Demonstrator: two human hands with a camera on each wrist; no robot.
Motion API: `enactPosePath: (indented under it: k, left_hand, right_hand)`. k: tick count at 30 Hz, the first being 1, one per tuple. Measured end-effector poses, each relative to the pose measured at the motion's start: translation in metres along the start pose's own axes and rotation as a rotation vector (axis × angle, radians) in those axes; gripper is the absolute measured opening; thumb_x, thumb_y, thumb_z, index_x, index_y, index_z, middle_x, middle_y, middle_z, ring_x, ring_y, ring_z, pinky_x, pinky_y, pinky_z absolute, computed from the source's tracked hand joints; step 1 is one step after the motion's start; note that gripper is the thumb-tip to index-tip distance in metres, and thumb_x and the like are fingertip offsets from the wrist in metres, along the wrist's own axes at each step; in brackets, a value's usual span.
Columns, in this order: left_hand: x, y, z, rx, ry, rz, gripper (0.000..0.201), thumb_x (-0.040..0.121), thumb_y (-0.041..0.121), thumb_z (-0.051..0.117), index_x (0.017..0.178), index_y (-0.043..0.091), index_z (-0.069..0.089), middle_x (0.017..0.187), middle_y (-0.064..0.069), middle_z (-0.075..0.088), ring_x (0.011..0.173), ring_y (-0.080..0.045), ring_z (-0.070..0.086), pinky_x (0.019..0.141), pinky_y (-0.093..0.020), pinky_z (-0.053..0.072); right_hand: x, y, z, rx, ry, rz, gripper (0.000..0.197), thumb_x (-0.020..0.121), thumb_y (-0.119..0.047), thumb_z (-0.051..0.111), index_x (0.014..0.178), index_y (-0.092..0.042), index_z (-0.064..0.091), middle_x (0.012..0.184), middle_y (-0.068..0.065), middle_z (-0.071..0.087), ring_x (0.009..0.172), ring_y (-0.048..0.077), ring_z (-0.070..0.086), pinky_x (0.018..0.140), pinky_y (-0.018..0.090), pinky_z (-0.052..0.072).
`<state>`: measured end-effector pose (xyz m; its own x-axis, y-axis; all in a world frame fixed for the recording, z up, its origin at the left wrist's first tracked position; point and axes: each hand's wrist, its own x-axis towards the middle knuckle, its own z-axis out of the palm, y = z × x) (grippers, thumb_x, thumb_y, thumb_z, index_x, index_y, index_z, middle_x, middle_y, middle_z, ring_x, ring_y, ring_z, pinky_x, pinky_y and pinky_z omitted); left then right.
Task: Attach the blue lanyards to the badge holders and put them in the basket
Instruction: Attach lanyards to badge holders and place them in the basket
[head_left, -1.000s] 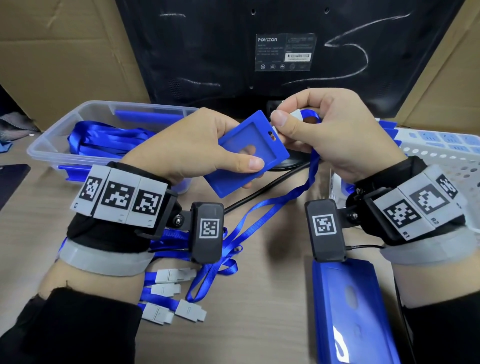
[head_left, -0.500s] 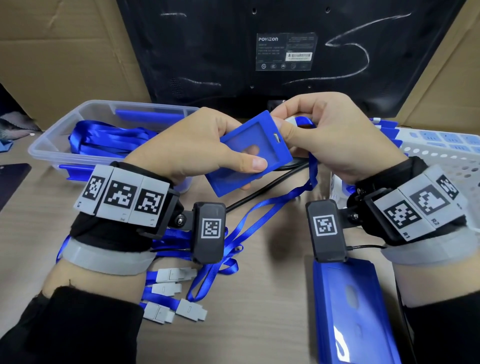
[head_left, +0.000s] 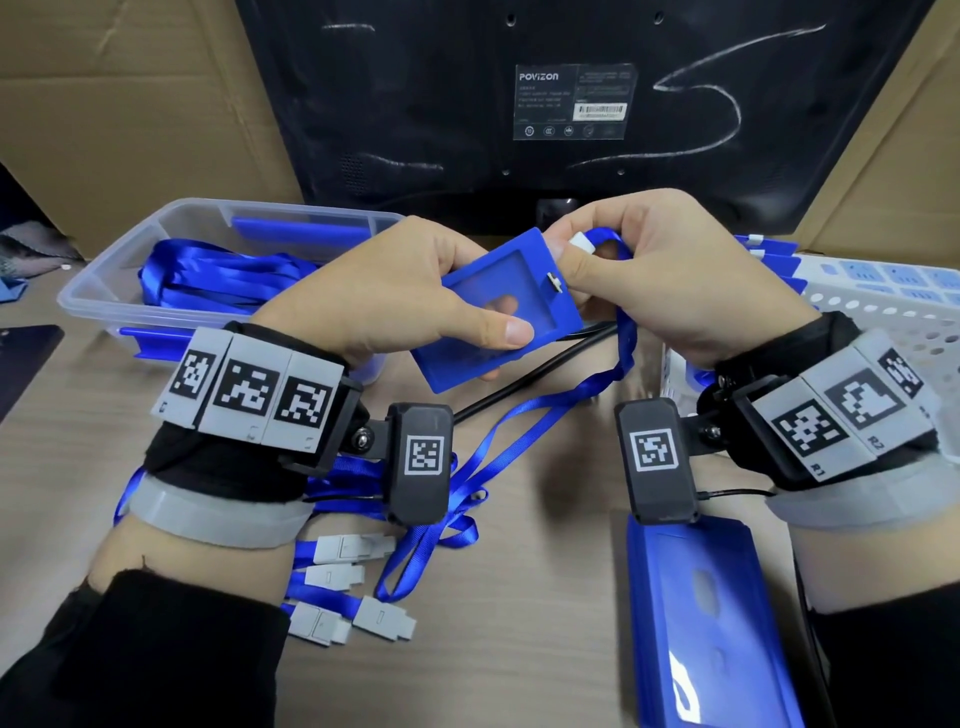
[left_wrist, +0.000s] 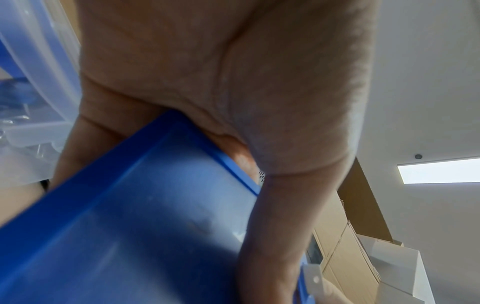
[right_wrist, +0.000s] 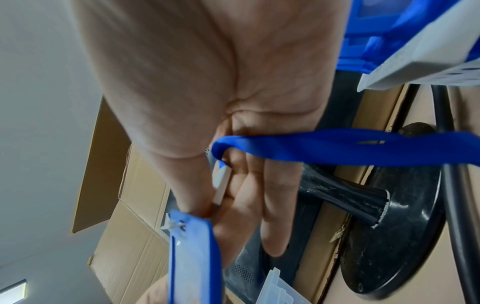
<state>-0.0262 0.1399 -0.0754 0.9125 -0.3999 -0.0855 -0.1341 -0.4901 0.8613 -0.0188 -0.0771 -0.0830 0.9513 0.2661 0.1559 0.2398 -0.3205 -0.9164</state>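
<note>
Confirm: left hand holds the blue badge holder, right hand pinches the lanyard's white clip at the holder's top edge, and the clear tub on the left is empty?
Not quite. The tub is not empty: the head view shows blue lanyards piled inside. The rest stands: the left hand holds the badge holder, and the right hand pinches the white clip at its top edge.

Blue badge holder (head_left: 498, 312), blue lanyard (head_left: 545, 415), white basket (head_left: 893, 332)

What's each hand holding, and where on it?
Left hand grips the badge holder by its lower long edge. Right hand pinches the lanyard's white clip at the holder's top slot.
</note>
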Motion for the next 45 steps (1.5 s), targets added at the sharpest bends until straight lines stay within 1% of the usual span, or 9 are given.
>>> enactPosePath:
  k: [6,9,12,16,20,31,35,40,45]
  left_hand:
    - [0.0,0.001,0.001,-0.053,0.041,-0.049,0.018,0.084,0.008,0.085,0.093,-0.003,0.073,0.078,-0.011,0.077,0.071,-0.025,0.078,0.064,-0.021,0.057]
    - [0.0,0.001,0.001,-0.021,0.044,-0.061,0.017,0.084,0.009,0.085,0.091,-0.001,0.073,0.074,-0.007,0.077,0.071,-0.024,0.078,0.062,-0.02,0.056]
    - [-0.001,0.002,0.0,0.01,0.043,-0.063,0.015,0.085,0.012,0.085,0.09,0.003,0.075,0.072,-0.01,0.078,0.071,-0.021,0.077,0.063,-0.019,0.055]
    - [-0.001,0.002,0.001,-0.012,0.043,-0.067,0.013,0.085,0.01,0.085,0.094,0.004,0.077,0.071,-0.006,0.077,0.071,-0.022,0.078,0.064,-0.022,0.058]
    - [0.0,0.001,0.0,-0.024,0.045,-0.073,0.012,0.085,0.01,0.084,0.082,0.01,0.073,0.074,-0.006,0.078,0.072,-0.024,0.079,0.067,-0.025,0.06]
    - [0.0,0.001,0.0,-0.007,0.003,-0.009,0.021,0.093,0.017,0.078,0.103,0.0,0.071,0.079,-0.008,0.079,0.076,-0.02,0.078,0.069,-0.025,0.059]
    - [-0.004,0.01,-0.002,-0.069,-0.004,0.055,0.01,0.096,0.014,0.074,0.101,0.007,0.068,0.08,-0.004,0.079,0.078,-0.026,0.078,0.07,-0.028,0.061]
    - [-0.022,0.018,-0.004,-0.116,-0.048,0.104,0.007,0.095,0.009,0.074,0.096,0.01,0.068,0.085,-0.005,0.075,0.079,-0.031,0.078,0.071,-0.031,0.061]
    - [-0.052,0.029,-0.01,-0.148,-0.061,0.127,0.008,0.097,0.008,0.07,0.104,0.005,0.066,0.086,-0.009,0.074,0.079,-0.032,0.078,0.066,-0.033,0.06]
  right_hand:
    - [0.0,-0.001,0.0,0.032,0.01,0.021,0.032,0.103,-0.036,0.065,0.097,-0.008,0.079,0.071,0.006,0.07,0.065,0.014,0.064,0.072,0.03,0.057]
    - [-0.005,-0.006,0.0,-0.028,-0.032,-0.003,0.032,0.09,-0.048,0.075,0.096,-0.016,0.082,0.084,0.019,0.076,0.071,0.018,0.068,0.076,0.033,0.06]
    - [-0.009,-0.01,-0.002,-0.077,-0.079,-0.021,0.033,0.076,-0.048,0.086,0.1,-0.025,0.083,0.087,0.023,0.076,0.071,0.023,0.065,0.078,0.043,0.06]
    - [-0.007,-0.009,-0.003,-0.11,-0.085,-0.036,0.027,0.078,-0.033,0.09,0.102,-0.024,0.083,0.089,0.012,0.08,0.085,0.031,0.077,0.089,0.056,0.061]
    - [-0.003,-0.001,-0.004,-0.074,-0.046,-0.023,0.014,0.094,-0.014,0.078,0.108,-0.016,0.081,0.091,0.017,0.08,0.09,0.034,0.079,0.089,0.053,0.063]
    - [-0.002,0.002,-0.012,0.034,-0.115,-0.065,0.017,0.103,-0.006,0.063,0.112,-0.011,0.077,0.099,0.012,0.081,0.094,0.025,0.079,0.084,0.035,0.065]
    - [-0.002,0.002,-0.017,0.034,-0.079,-0.11,0.023,0.11,-0.018,0.054,0.118,-0.012,0.074,0.087,0.006,0.078,0.072,0.022,0.074,0.072,0.034,0.062]
    - [-0.017,-0.002,-0.014,0.005,-0.106,-0.043,0.039,0.111,-0.036,0.048,0.095,-0.015,0.076,0.071,0.001,0.057,0.052,0.016,0.038,0.071,0.048,0.064]
    - [-0.026,-0.02,-0.011,-0.155,-0.081,-0.015,0.054,0.109,-0.046,0.052,0.074,-0.005,0.06,0.065,0.003,0.048,0.058,0.02,0.038,0.065,0.044,0.054]
